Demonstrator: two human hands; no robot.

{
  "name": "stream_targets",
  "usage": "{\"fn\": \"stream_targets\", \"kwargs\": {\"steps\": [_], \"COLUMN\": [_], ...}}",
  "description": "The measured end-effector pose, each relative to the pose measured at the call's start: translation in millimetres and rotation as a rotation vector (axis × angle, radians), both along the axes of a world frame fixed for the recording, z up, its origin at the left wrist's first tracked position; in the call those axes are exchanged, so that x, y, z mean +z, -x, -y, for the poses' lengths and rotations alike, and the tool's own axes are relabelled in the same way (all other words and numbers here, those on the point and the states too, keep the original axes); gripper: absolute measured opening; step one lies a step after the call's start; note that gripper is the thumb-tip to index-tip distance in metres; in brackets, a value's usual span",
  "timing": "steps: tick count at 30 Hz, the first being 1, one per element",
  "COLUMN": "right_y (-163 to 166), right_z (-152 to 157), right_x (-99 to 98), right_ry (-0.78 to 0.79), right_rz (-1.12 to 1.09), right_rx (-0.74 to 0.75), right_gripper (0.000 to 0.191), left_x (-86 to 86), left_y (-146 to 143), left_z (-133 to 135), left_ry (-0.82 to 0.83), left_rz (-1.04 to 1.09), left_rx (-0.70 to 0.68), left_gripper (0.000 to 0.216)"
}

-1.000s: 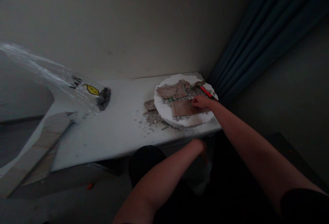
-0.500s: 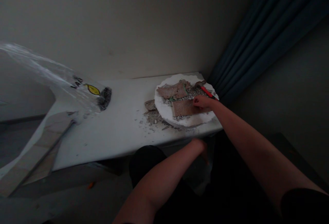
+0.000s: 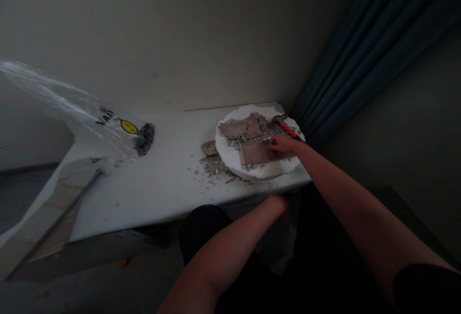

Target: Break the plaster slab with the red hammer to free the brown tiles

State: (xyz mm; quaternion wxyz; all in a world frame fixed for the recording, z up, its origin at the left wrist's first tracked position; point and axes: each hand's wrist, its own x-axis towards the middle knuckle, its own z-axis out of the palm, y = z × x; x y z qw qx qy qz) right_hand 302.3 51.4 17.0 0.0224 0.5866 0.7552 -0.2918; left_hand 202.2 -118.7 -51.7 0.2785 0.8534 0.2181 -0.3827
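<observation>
On a round white slab with a ragged rim [image 3: 228, 156] lies a flat brown textured piece [image 3: 254, 152]. My right hand [image 3: 283, 144] rests over that piece, its fingers curled together; anything between them is too small or hidden. Behind it sit a broken brown piece [image 3: 237, 128] with green bits along its edge and a layer of small grey stones. A hammer with a red and black handle [image 3: 289, 130] lies at the slab's right. My left hand [image 3: 279, 203] hangs below the table's front edge, bent at the wrist, its fingers mostly hidden in the dark.
The slab stands on a white-covered table [image 3: 162, 175] with grey rubble [image 3: 215, 165] beside it. Further left are a clear plastic bag with dark contents [image 3: 146, 138] and a long flat strip [image 3: 54, 208] over the edge. A wall and a blue curtain [image 3: 345, 59] border the table.
The view has shifted very slightly. My right hand stays over the brown piece with fingers curled, and my left hand stays below the edge.
</observation>
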Motion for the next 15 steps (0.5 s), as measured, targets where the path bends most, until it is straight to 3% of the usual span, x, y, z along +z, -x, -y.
{"fn": "stream_targets", "kwargs": {"steps": [11, 15], "right_y": [7.5, 7.4], "right_z": [2.7, 3.0], "right_x": [8.9, 8.7], "right_ry": [0.009, 0.006], "right_rz": [0.055, 0.069], "right_rx": [-0.001, 0.010], "right_gripper": [0.016, 0.016], "left_x": [2.9, 6.2], "left_y": [1.8, 3.2], "left_z": [1.0, 1.1], "left_ry": [-0.005, 0.003], "left_rz": [0.045, 0.064], "left_rx": [0.070, 0.084], "left_gripper": [0.064, 0.069]}}
